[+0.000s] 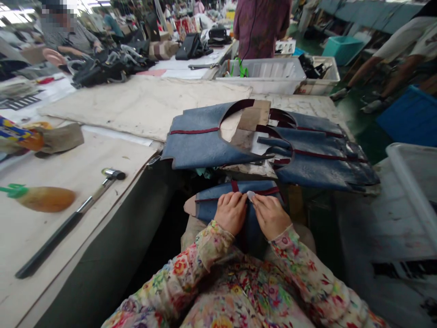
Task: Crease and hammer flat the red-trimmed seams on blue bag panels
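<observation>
A blue leather-like panel [205, 207] with dark red strips lies across my lap, a pale piece showing at its left end. My left hand [231, 212] is closed on this panel, fingers bent and pressed together beside the crossing of the strips. Close by, my right hand [272, 217] pinches a small whitish piece [251, 195] against the panel's surface; its exact kind is unclear. The fingertips of both hands nearly meet there. Similar blue panels with dark red strips [198, 143] rest on the bench just ahead, several of them stacked at the right [321, 152].
On the left table [102, 218] lie a hammer [82, 209] and an orange-brown bottle with a green tip [48, 199]. White plastic bins [266, 70] stand beyond the bench. A translucent crate [409, 191] is at my right. Co-workers are farther back.
</observation>
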`<control>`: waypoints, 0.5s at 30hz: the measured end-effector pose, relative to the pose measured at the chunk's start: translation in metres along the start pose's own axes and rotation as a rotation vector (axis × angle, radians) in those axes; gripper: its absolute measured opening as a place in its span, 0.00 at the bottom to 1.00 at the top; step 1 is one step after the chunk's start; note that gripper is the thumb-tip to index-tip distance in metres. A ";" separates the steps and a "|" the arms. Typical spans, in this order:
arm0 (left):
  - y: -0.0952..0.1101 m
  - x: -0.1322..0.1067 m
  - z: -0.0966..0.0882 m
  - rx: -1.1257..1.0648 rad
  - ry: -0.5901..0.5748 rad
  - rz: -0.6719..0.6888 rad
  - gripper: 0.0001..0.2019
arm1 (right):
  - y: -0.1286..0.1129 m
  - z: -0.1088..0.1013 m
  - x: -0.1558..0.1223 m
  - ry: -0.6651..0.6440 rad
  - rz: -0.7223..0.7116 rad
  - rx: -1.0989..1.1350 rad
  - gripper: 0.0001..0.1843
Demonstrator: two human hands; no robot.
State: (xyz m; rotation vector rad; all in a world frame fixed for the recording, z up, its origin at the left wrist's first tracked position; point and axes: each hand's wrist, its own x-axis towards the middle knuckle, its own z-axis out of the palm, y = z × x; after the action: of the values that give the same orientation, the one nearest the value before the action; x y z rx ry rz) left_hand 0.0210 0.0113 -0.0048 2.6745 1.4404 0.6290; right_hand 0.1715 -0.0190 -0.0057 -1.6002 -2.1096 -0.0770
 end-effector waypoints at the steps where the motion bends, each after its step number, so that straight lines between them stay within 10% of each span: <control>1: -0.002 -0.003 -0.002 0.000 0.006 -0.017 0.16 | -0.004 0.001 0.001 -0.013 -0.008 0.004 0.17; 15: -0.013 -0.039 -0.004 0.108 0.108 0.058 0.19 | 0.004 0.003 0.010 -0.072 -0.004 0.226 0.16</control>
State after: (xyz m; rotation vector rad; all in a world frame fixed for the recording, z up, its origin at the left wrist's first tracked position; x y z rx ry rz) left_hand -0.0097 -0.0135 -0.0171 2.8146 1.4669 0.7306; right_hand 0.1720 -0.0076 -0.0056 -1.4843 -2.0907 0.2131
